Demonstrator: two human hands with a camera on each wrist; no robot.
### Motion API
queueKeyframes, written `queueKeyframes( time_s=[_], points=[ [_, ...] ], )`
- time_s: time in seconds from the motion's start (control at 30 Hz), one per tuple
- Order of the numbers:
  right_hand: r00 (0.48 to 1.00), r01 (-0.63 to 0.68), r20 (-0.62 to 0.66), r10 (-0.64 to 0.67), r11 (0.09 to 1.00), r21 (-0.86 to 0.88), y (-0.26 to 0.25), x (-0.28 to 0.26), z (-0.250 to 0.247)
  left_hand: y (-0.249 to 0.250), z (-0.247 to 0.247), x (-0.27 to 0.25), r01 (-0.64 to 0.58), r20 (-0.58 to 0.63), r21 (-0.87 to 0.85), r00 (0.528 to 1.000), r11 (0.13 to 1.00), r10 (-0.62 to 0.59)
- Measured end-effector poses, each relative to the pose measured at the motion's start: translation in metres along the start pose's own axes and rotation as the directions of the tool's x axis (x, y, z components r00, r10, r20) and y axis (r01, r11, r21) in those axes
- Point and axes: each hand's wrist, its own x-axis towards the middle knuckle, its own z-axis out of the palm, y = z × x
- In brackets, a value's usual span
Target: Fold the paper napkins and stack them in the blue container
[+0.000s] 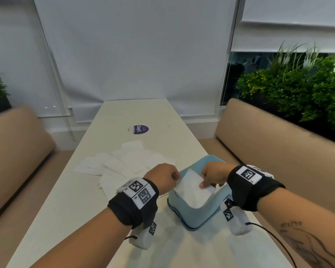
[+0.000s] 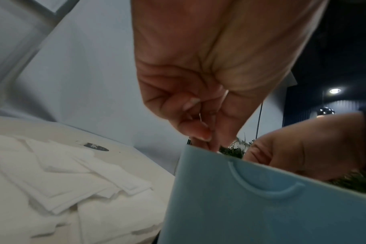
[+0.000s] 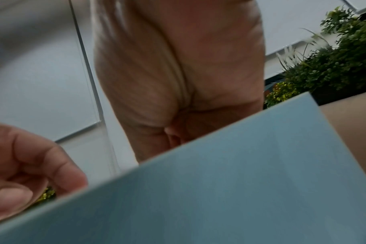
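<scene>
The container is set on the tabletop, loose napkins spread to its left, a folded napkin in it.

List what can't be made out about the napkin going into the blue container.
- Any stack beneath the folded white paper napkin: head view, it fills the light-blue plastic container.
- Left hand fingertips: left wrist view, container wall cuts them off.
- Right hand grip: right wrist view, same wall.
- Round purple sticker small print: head view, too small.

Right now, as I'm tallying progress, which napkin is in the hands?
The folded napkin in the blue container, pinched by left hand and right hand; the other napkins lie on the table.
</scene>
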Motion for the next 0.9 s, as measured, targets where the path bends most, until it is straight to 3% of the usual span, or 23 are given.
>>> queueKeyframes(
  time_s=[0.17, 0.4, 0.7, 0.9],
  points=[
    [0.999, 0.021, 0.037, -0.015, 0.982, -0.187, -0.008, 0.002, 0.008, -0.004, 0.004, 0.000, 0.011, 0.020, 0.008, 1.000, 1.000, -0.012],
    [0.993, -0.056, 0.071, 0.093, 0.911, -0.409, -0.016, 0.011, 0.019, -0.008, 0.005, 0.000, -0.006, 0.003, -0.014, 1.000, 1.000, 0.006],
    [0.994, -0.112, -0.025, 0.109, 0.952, -0.286, -0.017, 0.012, 0.012, -0.022, -0.004, -0.002, 0.010, -0.078, -0.118, 0.997, 0.993, -0.019],
    [0.981, -0.028, -0.193, -0.012, 0.979, -0.202, -0.037, -0.008, -0.010, -0.054, -0.033, -0.016, 0.051, -0.142, -0.128, 0.988, 0.991, -0.069]
  ],
)
